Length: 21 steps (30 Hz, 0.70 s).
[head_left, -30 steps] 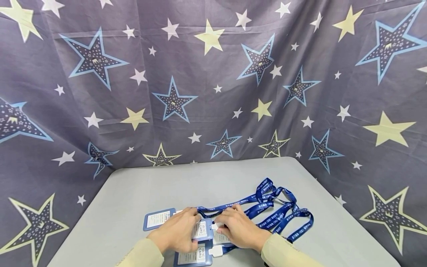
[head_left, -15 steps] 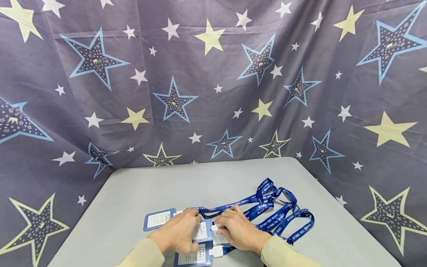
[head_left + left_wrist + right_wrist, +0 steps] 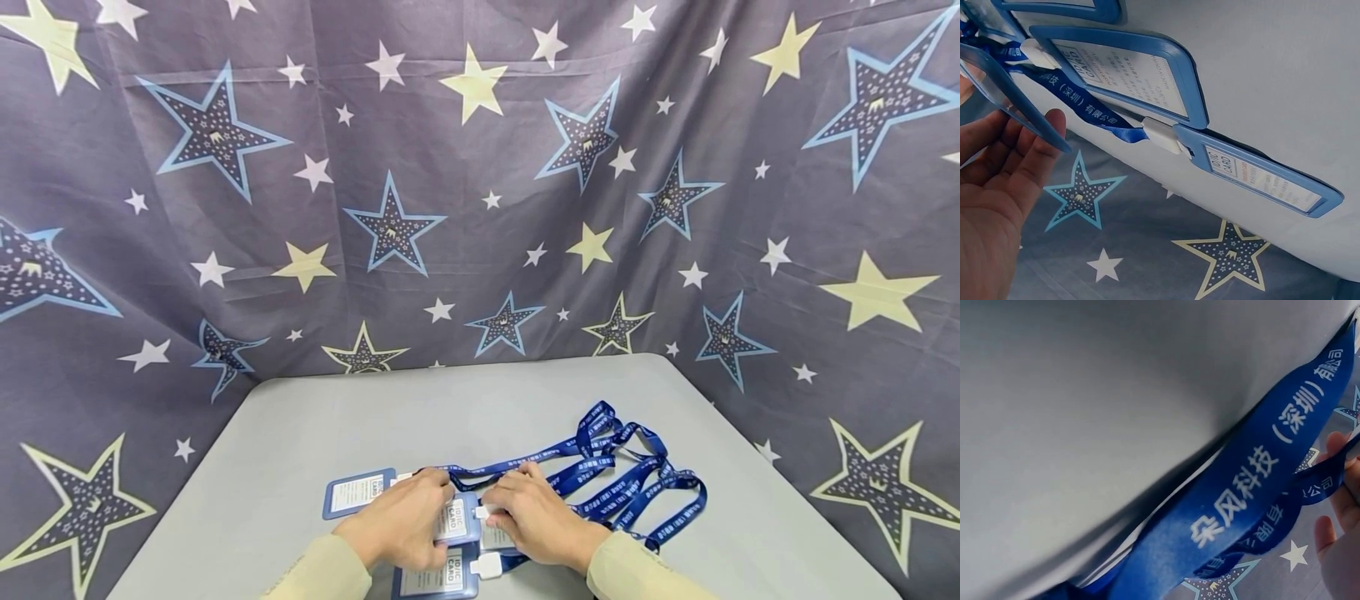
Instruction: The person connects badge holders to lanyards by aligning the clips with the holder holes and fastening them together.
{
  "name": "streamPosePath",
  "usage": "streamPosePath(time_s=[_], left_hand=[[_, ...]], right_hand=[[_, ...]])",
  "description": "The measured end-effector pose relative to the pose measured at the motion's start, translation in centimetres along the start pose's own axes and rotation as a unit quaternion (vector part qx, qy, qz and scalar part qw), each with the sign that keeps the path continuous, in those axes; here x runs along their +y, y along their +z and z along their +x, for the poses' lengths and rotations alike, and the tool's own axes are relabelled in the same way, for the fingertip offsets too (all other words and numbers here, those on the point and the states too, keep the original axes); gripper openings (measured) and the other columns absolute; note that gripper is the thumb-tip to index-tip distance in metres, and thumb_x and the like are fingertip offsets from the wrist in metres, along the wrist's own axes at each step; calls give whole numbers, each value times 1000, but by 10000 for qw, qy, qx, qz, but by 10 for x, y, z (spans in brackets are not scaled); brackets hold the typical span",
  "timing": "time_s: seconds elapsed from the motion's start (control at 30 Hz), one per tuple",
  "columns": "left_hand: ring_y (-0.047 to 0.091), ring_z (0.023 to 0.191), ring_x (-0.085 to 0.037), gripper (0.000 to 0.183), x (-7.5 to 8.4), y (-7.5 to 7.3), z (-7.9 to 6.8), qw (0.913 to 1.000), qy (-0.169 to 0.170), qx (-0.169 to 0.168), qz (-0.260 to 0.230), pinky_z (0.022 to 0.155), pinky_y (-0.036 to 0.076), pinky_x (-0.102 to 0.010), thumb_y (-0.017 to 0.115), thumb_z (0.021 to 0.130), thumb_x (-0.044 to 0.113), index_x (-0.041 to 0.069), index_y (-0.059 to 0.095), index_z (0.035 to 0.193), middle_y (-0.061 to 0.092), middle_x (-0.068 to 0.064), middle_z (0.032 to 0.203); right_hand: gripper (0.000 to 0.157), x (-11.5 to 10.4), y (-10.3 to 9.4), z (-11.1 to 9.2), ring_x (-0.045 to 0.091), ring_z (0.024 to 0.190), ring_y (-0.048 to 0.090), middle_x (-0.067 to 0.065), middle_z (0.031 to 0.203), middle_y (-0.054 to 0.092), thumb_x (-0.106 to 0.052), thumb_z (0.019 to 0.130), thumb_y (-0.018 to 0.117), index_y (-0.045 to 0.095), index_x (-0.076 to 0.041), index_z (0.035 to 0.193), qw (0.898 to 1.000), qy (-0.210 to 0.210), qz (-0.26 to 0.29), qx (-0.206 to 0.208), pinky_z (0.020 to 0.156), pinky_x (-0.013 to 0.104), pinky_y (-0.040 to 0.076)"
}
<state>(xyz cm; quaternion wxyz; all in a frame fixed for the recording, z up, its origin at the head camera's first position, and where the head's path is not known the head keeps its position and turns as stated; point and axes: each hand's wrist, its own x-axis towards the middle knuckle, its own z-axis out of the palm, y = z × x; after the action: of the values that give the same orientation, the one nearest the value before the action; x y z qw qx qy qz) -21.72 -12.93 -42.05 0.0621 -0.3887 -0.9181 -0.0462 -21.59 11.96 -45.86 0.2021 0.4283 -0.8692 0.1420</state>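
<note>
My left hand [image 3: 401, 521] grips a blue-framed ID card holder [image 3: 453, 518] by its long edges, fingers at the far side and thumb at the near side. In the left wrist view this holder [image 3: 1019, 94] is tilted, its frame against the fingers. At the holder's right end, my right hand [image 3: 543, 517] pinches the white clip [image 3: 482, 512] between thumb and fingertips. A blue lanyard [image 3: 1241, 487] with white lettering fills much of the right wrist view, with a thinner strand running to the right hand's fingers. Another card holder [image 3: 495, 539] lies partly hidden under the right hand.
One card holder [image 3: 358, 493] lies to the left, another [image 3: 435, 581] at the near edge with a white clip [image 3: 487, 567]. Several blue lanyards [image 3: 637, 467] loop loosely across the right of the grey table [image 3: 337, 408]. A star-patterned cloth [image 3: 480, 208] hangs around it.
</note>
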Motion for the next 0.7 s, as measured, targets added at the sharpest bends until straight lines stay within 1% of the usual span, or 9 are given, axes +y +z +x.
streamPosePath(time_s=[0.4,0.53,0.7], left_hand=[[55,93,-12,55,4,-3,2,10000,-67,-61,4,91,56,-36,82,64,39,6,71,106,60,3,101],[58,98,-14,58,5,-4,3,9999,-63,-104,18,94,56,-37,81,65,40,4,72,110,63,1,104],[60,102,-17,61,5,-3,3,10000,-23,-71,16,97,55,-38,81,65,39,2,71,112,65,-3,109]], right_hand=[[19,1,2,-1,9,104,63,-7,108,72,-23,94,72,73,-14,111,9999,-41,-70,107,101,38,41],[20,2,3,-2,8,104,62,-7,109,71,-24,95,71,73,-14,112,9999,-52,-109,90,102,39,41],[21,2,4,-3,8,104,62,-7,109,71,-24,95,70,73,-14,113,9997,-86,-158,150,102,40,41]])
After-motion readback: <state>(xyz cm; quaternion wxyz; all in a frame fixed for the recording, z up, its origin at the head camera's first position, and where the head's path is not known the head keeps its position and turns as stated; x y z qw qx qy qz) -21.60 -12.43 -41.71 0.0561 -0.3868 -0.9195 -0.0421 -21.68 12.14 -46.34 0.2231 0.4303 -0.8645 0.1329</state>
